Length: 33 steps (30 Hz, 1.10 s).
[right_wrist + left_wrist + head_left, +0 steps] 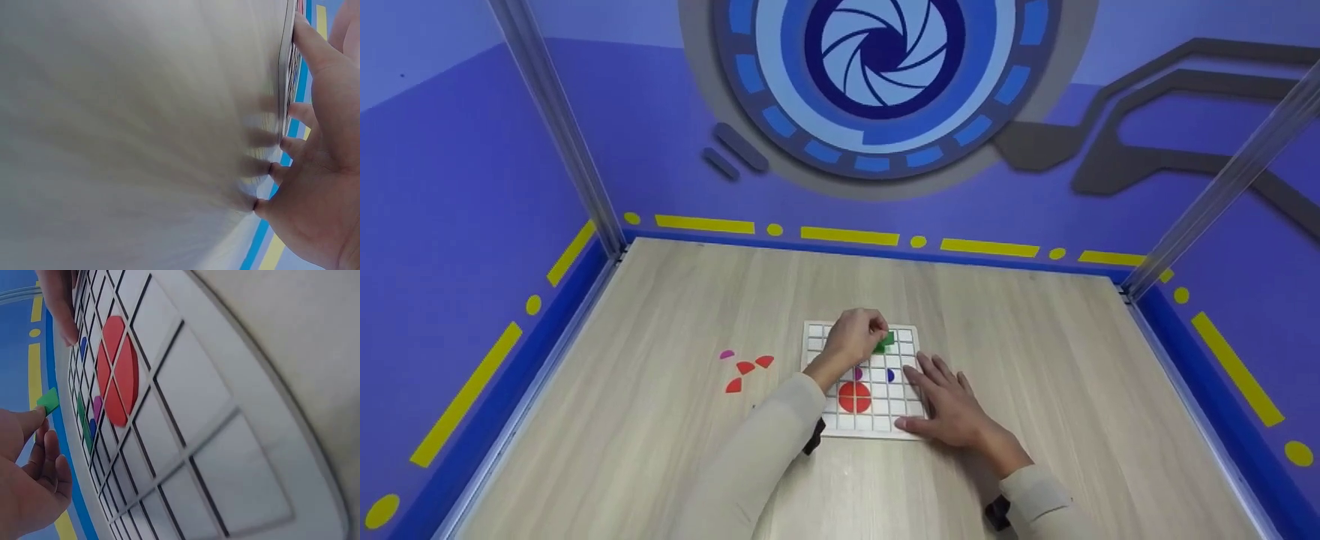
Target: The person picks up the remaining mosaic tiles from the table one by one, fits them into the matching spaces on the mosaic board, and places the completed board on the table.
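A white grid board lies on the table. Over its far part, my left hand pinches a small flat green piece between thumb and forefinger, raised off the grid. Green also shows on the board in the left wrist view, as a green piece set in the cells. My right hand is spread along the board's right side; its thumb and forefinger rest on the board, and the other fingertips touch the table. A red disc of quarter pieces, a purple piece and a blue piece sit in the grid.
Left of the board lie three loose red wedge pieces and a magenta half-round piece. The wooden table is bounded by a blue back wall and side walls with metal corner posts.
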Tool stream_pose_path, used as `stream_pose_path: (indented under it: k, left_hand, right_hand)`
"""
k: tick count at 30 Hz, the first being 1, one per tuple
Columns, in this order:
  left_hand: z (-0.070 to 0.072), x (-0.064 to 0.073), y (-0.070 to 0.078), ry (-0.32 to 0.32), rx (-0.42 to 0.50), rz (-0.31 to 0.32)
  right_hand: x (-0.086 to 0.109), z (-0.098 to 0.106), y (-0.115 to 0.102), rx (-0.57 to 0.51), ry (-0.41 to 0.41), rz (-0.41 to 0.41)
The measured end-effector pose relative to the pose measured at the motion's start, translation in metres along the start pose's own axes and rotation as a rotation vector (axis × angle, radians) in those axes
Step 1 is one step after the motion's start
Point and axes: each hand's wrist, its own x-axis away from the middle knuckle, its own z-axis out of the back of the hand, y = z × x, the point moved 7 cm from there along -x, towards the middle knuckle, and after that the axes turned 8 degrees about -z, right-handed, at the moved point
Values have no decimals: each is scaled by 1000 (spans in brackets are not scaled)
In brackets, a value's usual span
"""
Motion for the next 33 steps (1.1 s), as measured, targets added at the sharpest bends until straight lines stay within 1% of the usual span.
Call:
stream_pose_path:
  k: [4, 8, 18, 20, 23, 26, 33]
  left_hand:
    - [-13, -5, 1, -28, -41, 5]
    - [-20, -6, -1, -40, -92, 5]
    - [-27, -9, -1, -43, -134, -14]
    - [-26, -9, 2, -42, -158, -27]
    - [-27, -8, 5, -37, -218, -46]
    - [-29, -7, 7, -39, -263, -55]
    - [-31, -8, 3, -38, -307, -56]
  right_hand:
    - [-1, -1, 0, 14, -13, -4]
    - [0, -1, -2, 9, -8, 12]
    - [0, 1, -1, 17, -11, 2]
    - [-1, 2, -1, 19, -9, -1]
    - [0, 3, 0, 20, -6, -3]
    - [1, 3, 1, 18, -7, -3]
    - [0, 2, 0, 6, -10, 6]
